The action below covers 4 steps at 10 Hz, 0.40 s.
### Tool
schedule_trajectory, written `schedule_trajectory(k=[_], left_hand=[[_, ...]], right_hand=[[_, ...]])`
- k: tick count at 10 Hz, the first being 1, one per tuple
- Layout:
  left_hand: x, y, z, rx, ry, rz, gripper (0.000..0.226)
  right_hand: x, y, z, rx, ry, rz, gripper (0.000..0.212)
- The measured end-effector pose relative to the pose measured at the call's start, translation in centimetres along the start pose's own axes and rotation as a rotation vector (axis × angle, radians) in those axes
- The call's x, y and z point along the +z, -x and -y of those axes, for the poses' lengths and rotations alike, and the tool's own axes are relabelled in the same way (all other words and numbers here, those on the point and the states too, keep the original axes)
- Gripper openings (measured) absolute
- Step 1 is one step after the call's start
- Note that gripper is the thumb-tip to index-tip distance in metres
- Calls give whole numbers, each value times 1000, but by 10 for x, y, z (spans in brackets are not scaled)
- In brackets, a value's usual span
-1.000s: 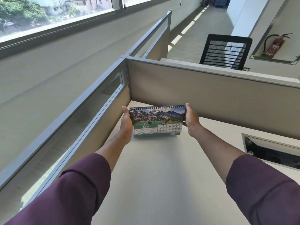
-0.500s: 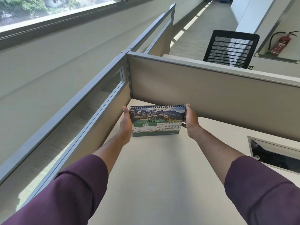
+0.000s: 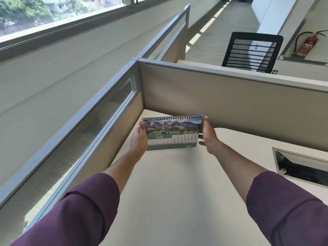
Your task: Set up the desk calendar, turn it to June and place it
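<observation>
A spiral-bound desk calendar (image 3: 171, 133) stands upright in the far left corner of the pale desk (image 3: 177, 183). Its open page shows a mountain photo over a green band reading JUNE. Its green base rests on the desk. My left hand (image 3: 139, 139) grips the calendar's left edge, thumb at the top corner. On the right edge, my right hand (image 3: 206, 134) touches the top corner with a fingertip, its lower fingers spread away from the card.
Grey-beige partition panels (image 3: 230, 103) close off the desk behind and to the left of the calendar. A recessed cable box (image 3: 301, 166) sits in the desk at the right. A black mesh chair (image 3: 252, 50) stands beyond the partition.
The calendar has come down from a slight hover and its base now rests on the desk. My right hand's lower fingers have loosened from the edge.
</observation>
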<state>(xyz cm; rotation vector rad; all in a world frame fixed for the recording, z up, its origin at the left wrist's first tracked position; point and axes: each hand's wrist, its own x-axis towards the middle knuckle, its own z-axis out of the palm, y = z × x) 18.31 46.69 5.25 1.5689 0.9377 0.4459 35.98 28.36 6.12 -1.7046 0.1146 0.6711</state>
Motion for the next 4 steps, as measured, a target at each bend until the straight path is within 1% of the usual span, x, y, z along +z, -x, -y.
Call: schedule_trajectory(k=[1,2,3,4], left_hand=[[1,4,2,29,-136,-48,59],[-1,11,0,55,-205,-79,52],[-7,20,-2,93,-276,-92,46],[-12,25,-1,78,-314,-107,49]], right_hand=[[-4,4,-1,-6,49,-4,78],[-6,8,-1,-1,69,-17,77],[-7,17,-4,-40,121,-40,71],[-11,26,-7,-97,206,-79,63]])
